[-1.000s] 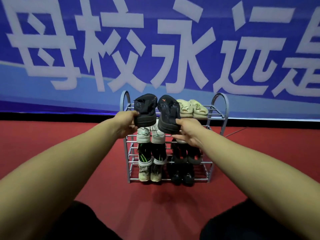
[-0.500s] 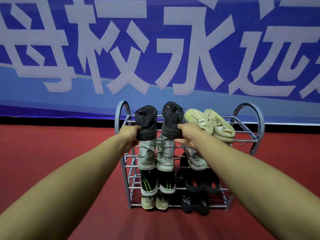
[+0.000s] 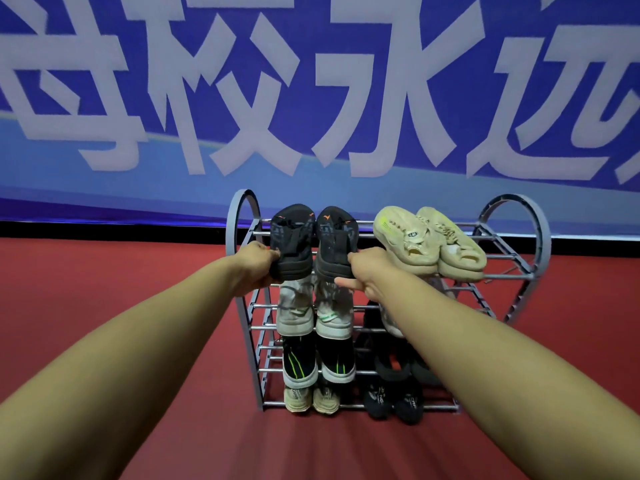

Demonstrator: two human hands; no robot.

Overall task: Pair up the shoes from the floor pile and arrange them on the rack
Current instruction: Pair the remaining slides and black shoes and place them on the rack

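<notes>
A grey metal shoe rack (image 3: 239, 220) with several tiers stands on the red floor. My left hand (image 3: 258, 268) grips the heel of a black shoe (image 3: 292, 237) at the left of the top tier. My right hand (image 3: 367, 271) grips the heel of its matching black shoe (image 3: 334, 240) right beside it. Both shoes point toes toward the wall over the top bars. A pair of beige foam slippers (image 3: 426, 244) lies on the right of the same tier.
Lower tiers hold white sneakers (image 3: 313, 313), black shoes with green stripes (image 3: 317, 362), beige shoes (image 3: 310, 398) and black shoes (image 3: 393, 400). A blue banner (image 3: 311, 98) with large white characters covers the wall behind. Red floor (image 3: 104, 289) surrounds the rack.
Both hands have carried the black shoes forward and down onto the top tier. The camera has come closer, so the rack looks larger.
</notes>
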